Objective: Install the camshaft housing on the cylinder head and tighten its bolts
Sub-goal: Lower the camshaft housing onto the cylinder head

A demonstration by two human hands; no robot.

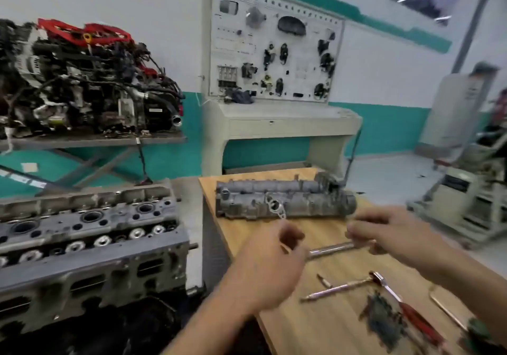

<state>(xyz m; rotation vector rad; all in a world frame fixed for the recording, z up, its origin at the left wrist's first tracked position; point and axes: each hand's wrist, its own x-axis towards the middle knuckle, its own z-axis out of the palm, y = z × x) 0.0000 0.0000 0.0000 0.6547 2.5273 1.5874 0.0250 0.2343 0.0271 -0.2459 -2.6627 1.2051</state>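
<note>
On the far part of the wooden tabletop [315, 327], not yet mounted: the camshaft housing [285, 203], lying with its long axis left to right, straight ahead of both hands and just beyond the fingertips. Well off to the left, beside the tabletop, upper face bare and open: the cylinder head [90, 234], its own length running roughly the same way. Raised above the wood between body and housing, apart from each other: left hand [271, 261], fingers curled in, and right hand [389, 234], fingers reaching toward the housing's right end. Nearer the head, and nearer the housing's middle: the left. Too smeared by blur to tell whether either grips anything or merely hangs loose. Before the housing's front face, a thin metal gasket [275, 206], propped there or pinched by the left hand; impossible to say which. Below the hands on the wood, an extension bar [329, 249], a red-handled ratchet [422, 324] and a heap of small dark parts [381, 319], probably the bolts. Judged from the layout, next in order: a two-handed lift by the housing's ends and a carry leftward, long axis kept in line with the head.
</note>
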